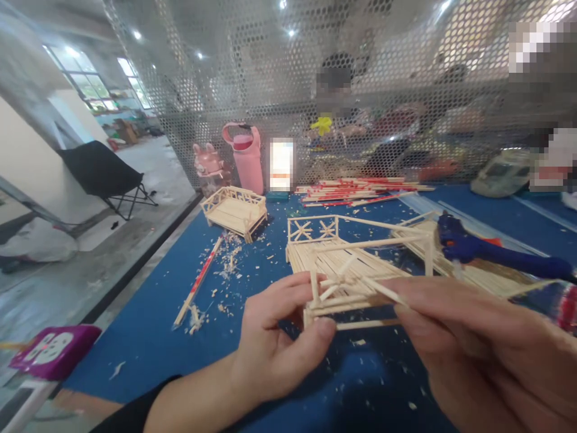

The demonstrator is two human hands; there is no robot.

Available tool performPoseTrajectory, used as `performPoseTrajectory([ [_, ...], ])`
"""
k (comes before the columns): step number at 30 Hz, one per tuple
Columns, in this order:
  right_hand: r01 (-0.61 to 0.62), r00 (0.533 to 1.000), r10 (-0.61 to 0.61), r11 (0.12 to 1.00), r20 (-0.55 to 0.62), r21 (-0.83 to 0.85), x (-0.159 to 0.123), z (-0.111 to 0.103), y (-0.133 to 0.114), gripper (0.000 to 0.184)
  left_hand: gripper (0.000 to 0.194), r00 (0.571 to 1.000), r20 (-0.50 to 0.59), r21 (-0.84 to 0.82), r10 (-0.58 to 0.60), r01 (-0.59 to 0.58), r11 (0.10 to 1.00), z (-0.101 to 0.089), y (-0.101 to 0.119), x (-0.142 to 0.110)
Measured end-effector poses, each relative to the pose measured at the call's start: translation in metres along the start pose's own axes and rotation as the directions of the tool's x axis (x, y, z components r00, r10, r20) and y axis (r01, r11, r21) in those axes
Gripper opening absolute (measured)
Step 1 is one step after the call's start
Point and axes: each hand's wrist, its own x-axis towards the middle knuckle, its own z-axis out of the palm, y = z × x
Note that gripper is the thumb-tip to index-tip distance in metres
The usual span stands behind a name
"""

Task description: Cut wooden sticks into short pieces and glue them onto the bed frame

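Observation:
A miniature bed frame of thin wooden sticks (347,248) stands before me, with railings at its near and far ends. My left hand (274,337) grips the near left corner, thumb in front and fingers behind. Between the thumb and fingers of my right hand (469,325) is a short wooden stick (383,288), its tip against the crossed sticks of the near railing. Whether the tip is joined there I cannot tell. Right of the frame lies a blue glue gun (496,243). My right hand hides part of the near right corner.
A small finished-looking stick bench (234,210) stands at the back left, near a red-marked stick (198,279) and wood scraps. Bundled sticks (351,189), a pink bottle (247,159) and a glass jar (500,171) line the perforated metal screen (202,78).

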Motion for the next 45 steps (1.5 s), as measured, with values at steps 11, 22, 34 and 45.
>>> performPoseTrajectory([
  [11,0.070,0.997,-0.070,0.997,-0.020,-0.014,0.003,0.008,-0.001,0.017,0.020,0.998,-0.005,0.046,0.063,-0.063,0.997,0.000,-0.004,0.001],
  [22,0.077,0.995,-0.079,0.996,-0.054,-0.041,0.007,0.005,-0.003,0.020,0.015,0.998,-0.007,0.038,0.062,-0.062,0.997,0.001,-0.002,0.001],
  [34,-0.384,0.760,0.639,0.590,-0.120,0.710,0.008,0.019,0.007,0.008,0.025,0.977,-0.026,-0.276,-0.211,0.196,0.941,0.001,-0.021,0.004],
  [45,-0.536,0.731,0.681,0.609,-0.040,0.584,0.005,0.015,0.005,0.005,0.024,0.938,-0.103,-0.420,-0.330,0.260,0.870,0.003,-0.019,0.005],
])
